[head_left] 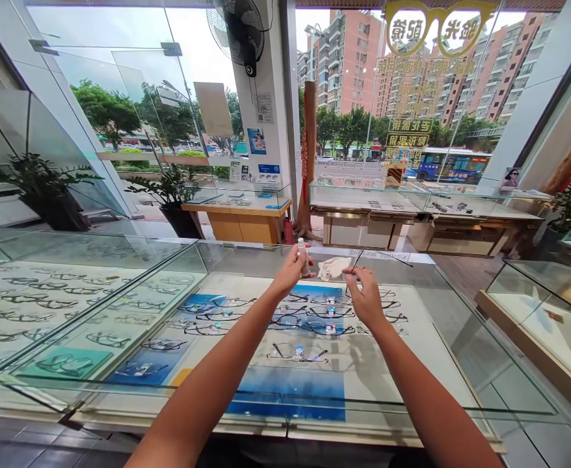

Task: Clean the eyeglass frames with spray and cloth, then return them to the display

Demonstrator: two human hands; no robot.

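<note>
My left hand (289,272) is wrapped round a small white bottle (304,257) held upright over the glass counter (441,305). My right hand (363,296) pinches the thin frame of a pair of glasses (380,255) whose temple reaches right above the counter top. A crumpled pale cloth (333,267) lies on the glass between the two hands. Under the glass, rows of spectacles (298,352) rest on blue and white display cards.
A second glass showcase (46,292) with more spectacles joins at the left. Another glass case (549,305) stands at the right. Across the aisle are wooden display counters (239,218), potted plants (46,188), a wall fan (237,29) and shop windows onto a street.
</note>
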